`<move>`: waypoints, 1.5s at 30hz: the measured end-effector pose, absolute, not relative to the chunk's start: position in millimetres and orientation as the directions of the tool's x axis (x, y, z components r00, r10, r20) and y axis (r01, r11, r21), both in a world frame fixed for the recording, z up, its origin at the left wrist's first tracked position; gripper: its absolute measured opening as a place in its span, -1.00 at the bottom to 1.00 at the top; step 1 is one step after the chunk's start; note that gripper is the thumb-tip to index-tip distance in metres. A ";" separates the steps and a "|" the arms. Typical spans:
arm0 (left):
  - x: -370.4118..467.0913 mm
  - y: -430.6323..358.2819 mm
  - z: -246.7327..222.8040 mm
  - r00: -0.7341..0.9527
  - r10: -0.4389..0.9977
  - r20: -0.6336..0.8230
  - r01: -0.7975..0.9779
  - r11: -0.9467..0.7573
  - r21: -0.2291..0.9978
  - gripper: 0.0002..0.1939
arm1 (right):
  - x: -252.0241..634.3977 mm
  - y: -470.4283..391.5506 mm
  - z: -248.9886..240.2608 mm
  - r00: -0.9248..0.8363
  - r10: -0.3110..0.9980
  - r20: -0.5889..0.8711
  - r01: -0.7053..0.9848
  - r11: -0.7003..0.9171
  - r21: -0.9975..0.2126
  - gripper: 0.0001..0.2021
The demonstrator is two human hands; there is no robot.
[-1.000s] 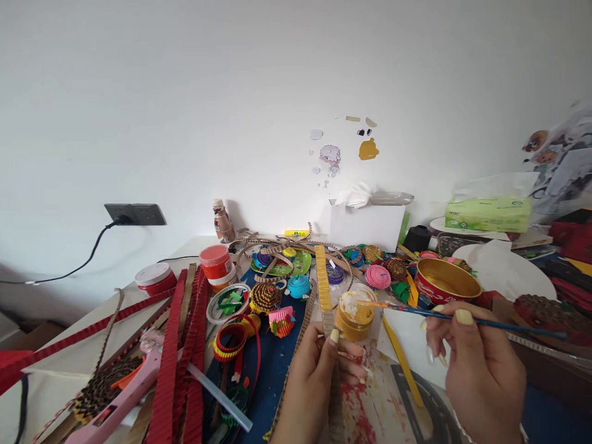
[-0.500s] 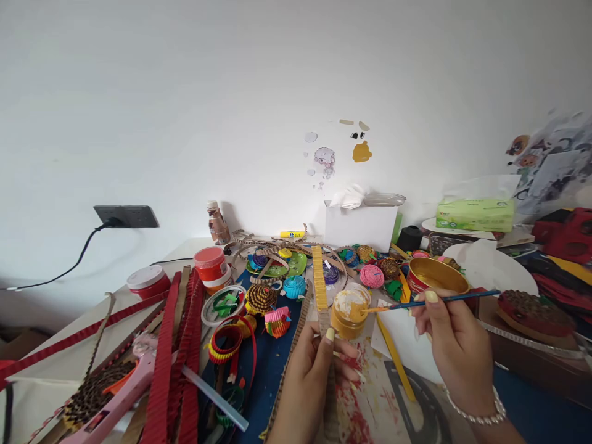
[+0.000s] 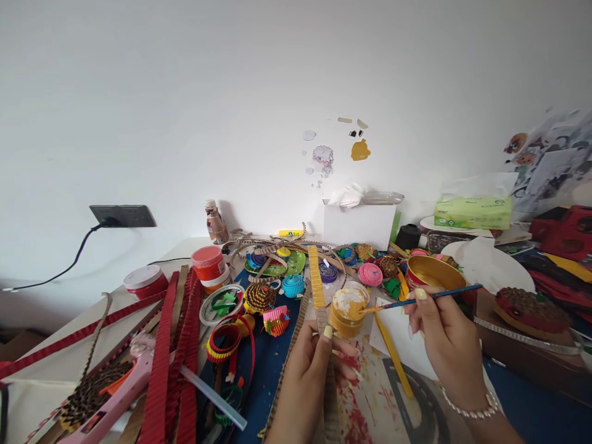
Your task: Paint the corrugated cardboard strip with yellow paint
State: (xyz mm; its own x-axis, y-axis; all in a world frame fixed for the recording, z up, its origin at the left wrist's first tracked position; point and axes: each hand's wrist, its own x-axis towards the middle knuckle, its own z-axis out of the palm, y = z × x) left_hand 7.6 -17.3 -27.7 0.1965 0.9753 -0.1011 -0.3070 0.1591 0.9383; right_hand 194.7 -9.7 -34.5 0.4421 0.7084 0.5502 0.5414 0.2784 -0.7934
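Observation:
Pinched between thumb and fingers of my left hand (image 3: 308, 364) is a corrugated cardboard strip (image 3: 317, 277), standing upright. Its upper part is painted yellow, while the lower part is bare brown. A thin blue paintbrush (image 3: 430, 297) is held near its middle in my right hand (image 3: 448, 345), which wears a bead bracelet. The orange bristles point left and reach the paint at the rim of the open jar of yellow paint (image 3: 348, 308), just right of the strip. Below that jar lies a yellow plastic tool (image 3: 394, 356) on white paper.
Red corrugated strips (image 3: 160, 364) and a pink glue gun (image 3: 115, 394) lie at the left. Paint jars (image 3: 210, 269) stand behind them. Several coiled paper pieces (image 3: 259, 297) spread across the middle. A gold bowl (image 3: 437, 274) and a tissue pack (image 3: 474, 209) stand at the right.
The brush and my right hand have shifted slightly left, with the bristles still at the yellow paint. My left hand keeps its grip on the strip. The whole view has shifted a little.

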 end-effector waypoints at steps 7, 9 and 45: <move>7.5 -17.4 -27.1 0.206 0.974 -0.094 -0.316 0.157 0.936 -0.79 | 194.7 -7.5 -36.6 0.415 0.720 0.557 0.579 0.263 -0.772 -0.72; 7.1 -17.1 -27.8 0.212 0.973 -0.092 -0.316 0.158 0.935 -0.80 | 193.3 -7.7 -35.7 0.395 0.732 0.555 0.593 0.258 -0.763 -0.72; 5.1 -16.8 -22.9 0.185 0.979 -0.089 -0.325 0.147 0.934 -0.85 | 189.7 -0.3 -37.3 0.279 0.815 0.507 0.663 0.219 -0.716 -0.65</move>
